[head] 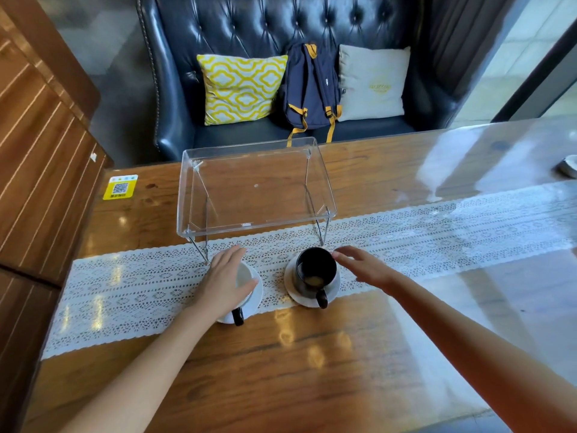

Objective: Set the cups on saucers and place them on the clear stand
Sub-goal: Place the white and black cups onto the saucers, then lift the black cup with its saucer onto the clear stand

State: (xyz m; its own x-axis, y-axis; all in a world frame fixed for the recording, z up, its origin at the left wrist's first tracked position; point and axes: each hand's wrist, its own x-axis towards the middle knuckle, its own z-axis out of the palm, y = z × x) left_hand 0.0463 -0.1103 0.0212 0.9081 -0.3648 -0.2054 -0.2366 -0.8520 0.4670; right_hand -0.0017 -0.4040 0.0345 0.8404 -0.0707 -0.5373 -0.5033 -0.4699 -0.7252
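Two cups stand on white saucers on a lace runner [437,232], just in front of the clear stand [256,185]. The right cup [315,270] is black, upright on its saucer [292,285], handle toward me. My right hand [362,267] hovers beside its right rim, fingers spread, holding nothing. My left hand [226,278] lies over the left cup [245,276], covering most of it; only part of its pale inside and its dark handle show above the saucer [257,296]. Whether that hand grips the cup I cannot tell. The stand's top holds nothing.
The wooden table [281,354] has a glossy cover and a yellow QR sticker [119,187] at the back left. A dark sofa behind holds two cushions and a navy backpack [312,85]. A small metal object [568,165] sits at the far right edge.
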